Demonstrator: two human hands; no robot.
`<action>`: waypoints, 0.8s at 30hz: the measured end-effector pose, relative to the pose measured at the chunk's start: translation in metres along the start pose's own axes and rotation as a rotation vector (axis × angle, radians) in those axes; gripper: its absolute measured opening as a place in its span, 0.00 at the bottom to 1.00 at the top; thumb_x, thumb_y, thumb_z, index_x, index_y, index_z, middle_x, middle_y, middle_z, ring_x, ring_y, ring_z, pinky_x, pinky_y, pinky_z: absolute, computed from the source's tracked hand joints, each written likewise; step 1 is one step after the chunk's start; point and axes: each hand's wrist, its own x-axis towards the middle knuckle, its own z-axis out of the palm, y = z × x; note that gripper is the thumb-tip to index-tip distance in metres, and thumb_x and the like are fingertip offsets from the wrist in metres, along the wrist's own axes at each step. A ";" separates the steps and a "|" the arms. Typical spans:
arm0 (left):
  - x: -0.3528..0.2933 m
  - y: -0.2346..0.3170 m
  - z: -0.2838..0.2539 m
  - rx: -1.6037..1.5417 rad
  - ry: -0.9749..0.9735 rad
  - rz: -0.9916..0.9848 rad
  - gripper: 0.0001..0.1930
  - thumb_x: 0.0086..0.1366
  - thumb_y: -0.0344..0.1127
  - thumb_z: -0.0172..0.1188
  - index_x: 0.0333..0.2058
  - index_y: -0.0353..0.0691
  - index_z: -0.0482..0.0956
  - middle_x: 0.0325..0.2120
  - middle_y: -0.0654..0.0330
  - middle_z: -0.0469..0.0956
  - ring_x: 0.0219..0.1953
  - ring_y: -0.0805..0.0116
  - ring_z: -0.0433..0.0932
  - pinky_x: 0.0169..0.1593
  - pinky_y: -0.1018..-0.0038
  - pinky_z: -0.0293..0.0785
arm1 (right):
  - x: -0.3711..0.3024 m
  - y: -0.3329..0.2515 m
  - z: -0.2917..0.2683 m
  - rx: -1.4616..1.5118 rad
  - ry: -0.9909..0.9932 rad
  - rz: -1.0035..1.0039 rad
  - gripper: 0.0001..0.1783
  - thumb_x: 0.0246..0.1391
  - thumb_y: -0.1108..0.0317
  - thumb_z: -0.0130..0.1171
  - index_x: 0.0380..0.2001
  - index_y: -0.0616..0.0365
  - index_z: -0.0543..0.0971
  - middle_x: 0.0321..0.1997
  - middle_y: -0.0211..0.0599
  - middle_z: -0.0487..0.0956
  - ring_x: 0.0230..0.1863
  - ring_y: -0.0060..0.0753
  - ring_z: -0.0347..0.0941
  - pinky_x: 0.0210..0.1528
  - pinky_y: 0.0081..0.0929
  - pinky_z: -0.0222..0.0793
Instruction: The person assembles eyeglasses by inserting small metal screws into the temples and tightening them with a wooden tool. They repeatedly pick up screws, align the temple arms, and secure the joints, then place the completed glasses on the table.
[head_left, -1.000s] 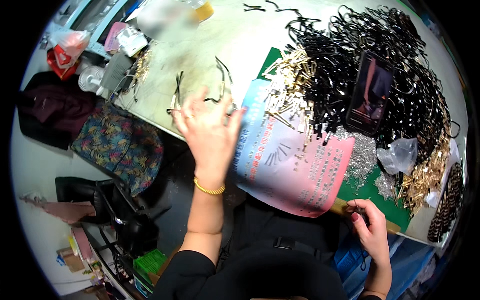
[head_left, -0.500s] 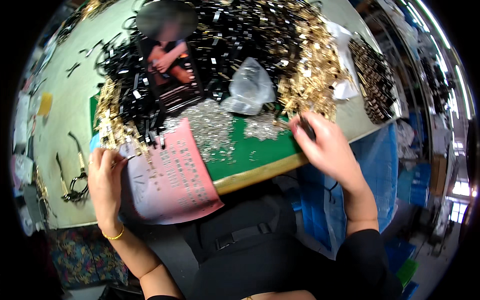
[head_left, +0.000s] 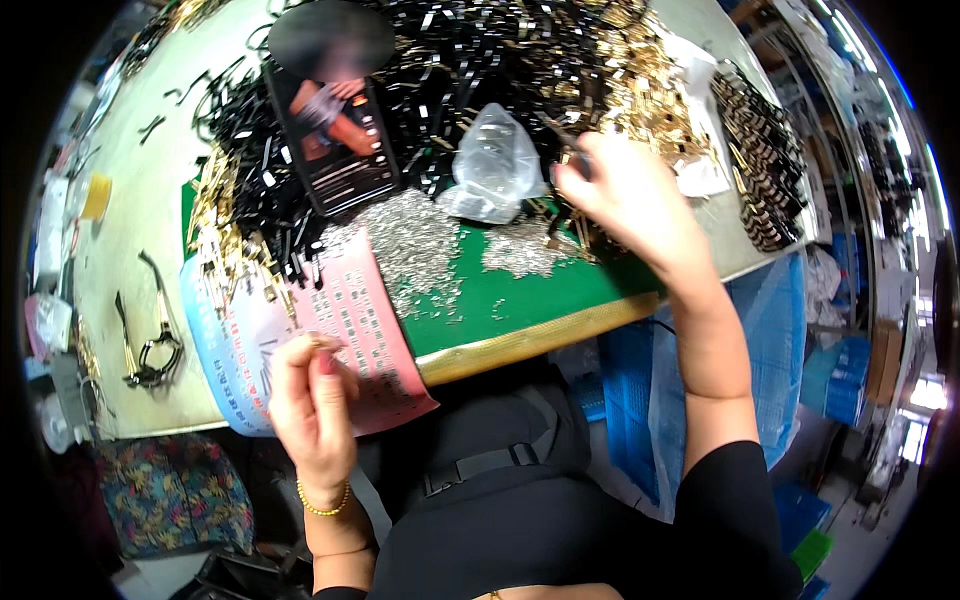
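Observation:
Over the pink part of a printed sheet (head_left: 400, 375), my left hand (head_left: 312, 405) is closed in a pinch. Something small and gold-coloured shows at its fingertips, too small to name. My right hand (head_left: 635, 200) reaches over the right side of a big heap of black strips (head_left: 470, 60), beside gold-coloured metal pieces (head_left: 650, 95). Its fingers are curled round a small dark object (head_left: 580, 160) whose kind I cannot make out. Small silver metal pieces (head_left: 415, 245) lie in a pile between the hands, with a smaller silver pile (head_left: 528, 250) to the right.
A phone (head_left: 345, 165) stands against the heap, playing a video. Right of it sits a clear plastic bag (head_left: 495, 165). A pair of glasses (head_left: 155, 350) lies far left. Bundled dark strips (head_left: 760, 160) lie far right. Blue plastic sheeting (head_left: 765, 350) hangs past the table's padded edge (head_left: 540, 335).
My left hand has moved right and nearer to me, from the sheet's left side onto its pink part. My right hand has moved farther from me, from the small silver pile to the heap.

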 end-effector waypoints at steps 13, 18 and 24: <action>-0.014 0.014 0.054 -0.563 -0.492 -0.388 0.15 0.78 0.27 0.48 0.59 0.31 0.70 0.43 0.58 0.81 0.35 0.76 0.80 0.44 0.77 0.76 | -0.085 -0.075 -0.018 1.043 -0.335 0.016 0.11 0.55 0.80 0.67 0.39 0.63 0.77 0.37 0.32 0.83 0.31 0.15 0.75 0.33 0.15 0.71; -0.021 0.011 0.052 -0.750 -0.509 -0.454 0.17 0.78 0.27 0.49 0.62 0.32 0.69 0.56 0.54 0.76 0.37 0.73 0.82 0.47 0.76 0.76 | -0.087 -0.090 0.009 1.465 -0.350 0.288 0.08 0.62 0.79 0.61 0.40 0.60 0.72 0.41 0.51 0.86 0.21 0.15 0.73 0.22 0.14 0.69; -0.025 0.002 0.056 -0.771 -0.481 -0.427 0.16 0.77 0.27 0.49 0.61 0.32 0.70 0.56 0.52 0.76 0.37 0.72 0.82 0.47 0.76 0.77 | -0.094 -0.087 0.013 1.446 -0.331 0.301 0.08 0.62 0.78 0.61 0.38 0.59 0.71 0.41 0.53 0.86 0.20 0.14 0.72 0.21 0.14 0.68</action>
